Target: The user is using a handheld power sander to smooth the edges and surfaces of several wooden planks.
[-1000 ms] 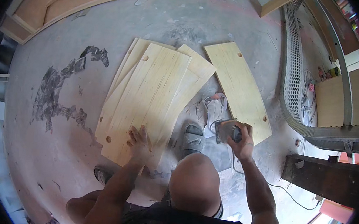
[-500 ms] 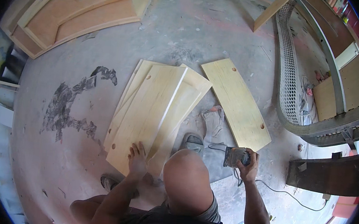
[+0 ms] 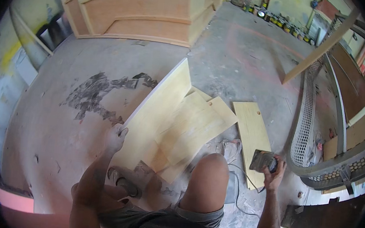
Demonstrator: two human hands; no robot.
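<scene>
My left hand [image 3: 116,137] grips the upper long edge of a pale wooden board [image 3: 155,107], which is tilted up off the stack. Beneath and to its right, several flat wooden boards [image 3: 203,124] overlap on the floor; one has a round hole near its corner. In my right hand [image 3: 274,170] is a dark electric sander [image 3: 262,161], raised near my right knee with its cord trailing down. Below the sander, a separate wooden board [image 3: 251,124] lies partly hidden by it.
A large curved wooden counter [image 3: 151,20] stands at the far left. On the right are a curved metal frame with perforated mesh [image 3: 304,120] and a leaning timber [image 3: 318,50]. The sander's cord [image 3: 237,197] crosses the dusty concrete floor. Several paint cans [image 3: 281,23] line the far wall.
My left hand has moved from lying on the top board to gripping its edge, and that board has tipped up. The view has shifted; the sander stays in my right hand.
</scene>
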